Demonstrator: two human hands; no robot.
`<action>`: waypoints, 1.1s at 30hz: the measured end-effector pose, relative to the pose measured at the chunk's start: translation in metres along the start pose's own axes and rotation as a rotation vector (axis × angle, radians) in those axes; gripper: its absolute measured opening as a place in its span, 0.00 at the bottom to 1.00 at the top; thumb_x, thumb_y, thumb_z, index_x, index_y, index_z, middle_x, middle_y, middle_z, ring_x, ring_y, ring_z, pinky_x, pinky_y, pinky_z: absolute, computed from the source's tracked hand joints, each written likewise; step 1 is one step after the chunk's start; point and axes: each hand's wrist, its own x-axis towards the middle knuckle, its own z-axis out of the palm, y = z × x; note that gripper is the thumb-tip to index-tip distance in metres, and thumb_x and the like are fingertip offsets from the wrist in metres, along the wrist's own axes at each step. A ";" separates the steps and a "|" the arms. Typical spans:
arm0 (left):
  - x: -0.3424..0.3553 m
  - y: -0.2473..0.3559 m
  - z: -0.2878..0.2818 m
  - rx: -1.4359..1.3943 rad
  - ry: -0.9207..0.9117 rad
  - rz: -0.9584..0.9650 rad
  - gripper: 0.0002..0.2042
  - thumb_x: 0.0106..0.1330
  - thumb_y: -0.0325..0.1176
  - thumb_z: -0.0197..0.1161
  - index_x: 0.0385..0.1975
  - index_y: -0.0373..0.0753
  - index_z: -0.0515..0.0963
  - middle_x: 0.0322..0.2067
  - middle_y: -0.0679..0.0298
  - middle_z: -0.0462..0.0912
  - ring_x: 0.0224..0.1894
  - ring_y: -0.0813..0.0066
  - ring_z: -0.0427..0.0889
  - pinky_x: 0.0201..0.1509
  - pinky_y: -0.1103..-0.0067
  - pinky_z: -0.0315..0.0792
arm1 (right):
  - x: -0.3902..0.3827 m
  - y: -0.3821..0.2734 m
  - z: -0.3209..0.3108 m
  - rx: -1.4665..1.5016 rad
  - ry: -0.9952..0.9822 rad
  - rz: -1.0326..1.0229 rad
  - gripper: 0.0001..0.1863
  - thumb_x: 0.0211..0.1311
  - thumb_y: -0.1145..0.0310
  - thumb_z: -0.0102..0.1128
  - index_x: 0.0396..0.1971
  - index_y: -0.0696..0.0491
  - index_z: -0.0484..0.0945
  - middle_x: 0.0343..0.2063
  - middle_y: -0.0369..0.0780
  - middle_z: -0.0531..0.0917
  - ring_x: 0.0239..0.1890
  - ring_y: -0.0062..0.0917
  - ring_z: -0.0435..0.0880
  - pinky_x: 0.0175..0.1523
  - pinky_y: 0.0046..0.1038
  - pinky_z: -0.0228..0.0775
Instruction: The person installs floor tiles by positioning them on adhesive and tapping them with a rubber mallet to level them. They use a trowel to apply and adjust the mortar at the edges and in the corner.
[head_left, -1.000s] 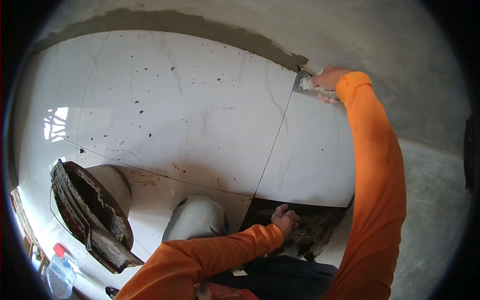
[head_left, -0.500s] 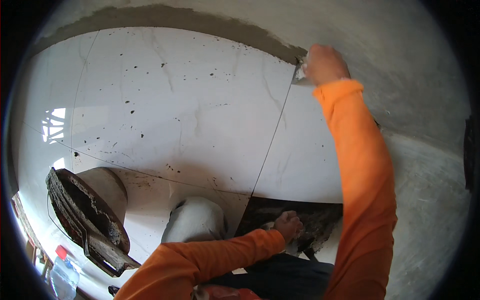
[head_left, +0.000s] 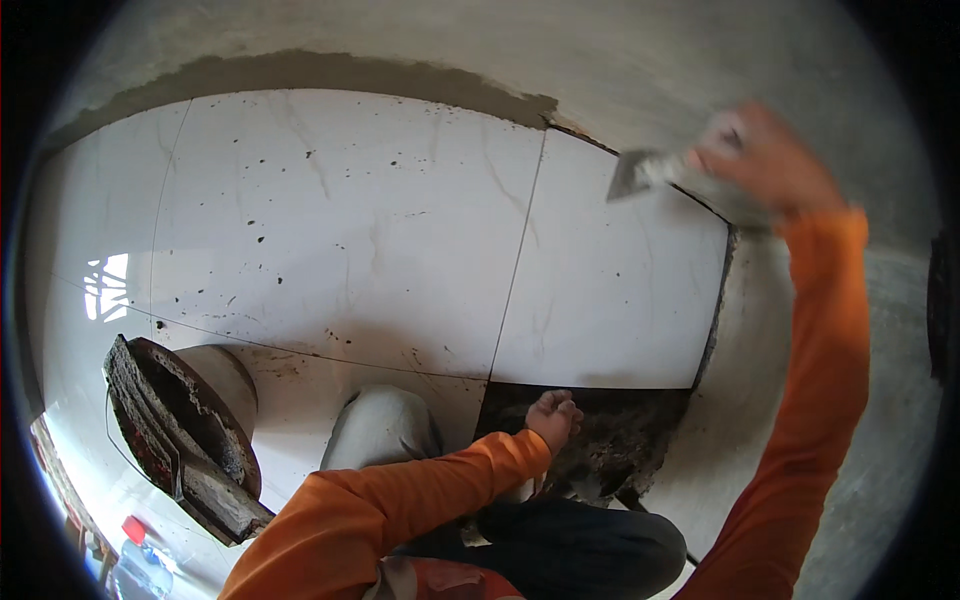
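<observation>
My right hand [head_left: 765, 160], slightly blurred, is raised at the upper right and closed round a putty knife [head_left: 628, 177]. Its flat grey blade points left, over the far edge of a white floor tile [head_left: 610, 290] where that meets the wall. A narrow dark gap runs along this edge. My left hand [head_left: 553, 420] is low in front of me, fingers curled together, above a dark untiled patch [head_left: 625, 430] of rough bedding. Whether anything lies inside those fingers is hidden.
A mortar-crusted bucket [head_left: 228, 385] stands at the left, with a caked board or tool across its mouth. Mortar crumbs dot the large white tiles [head_left: 380, 240]. Wet mortar [head_left: 350, 72] bands the foot of the grey wall [head_left: 620, 60]. A clear bottle [head_left: 140, 570] is at lower left.
My right hand has moved right and away from the tile's far corner, bringing the putty knife into sight. My left hand has shifted slightly left and up, still closed. The view has tilted a little.
</observation>
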 end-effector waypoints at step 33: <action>0.036 -0.004 -0.038 -0.121 0.277 0.246 0.16 0.65 0.34 0.47 0.47 0.30 0.64 0.45 0.51 0.73 0.47 0.58 0.75 0.51 0.66 0.70 | -0.472 0.005 0.586 0.971 0.143 1.104 0.26 0.63 0.51 0.48 0.49 0.59 0.69 0.44 0.55 0.74 0.48 0.47 0.74 0.50 0.40 0.66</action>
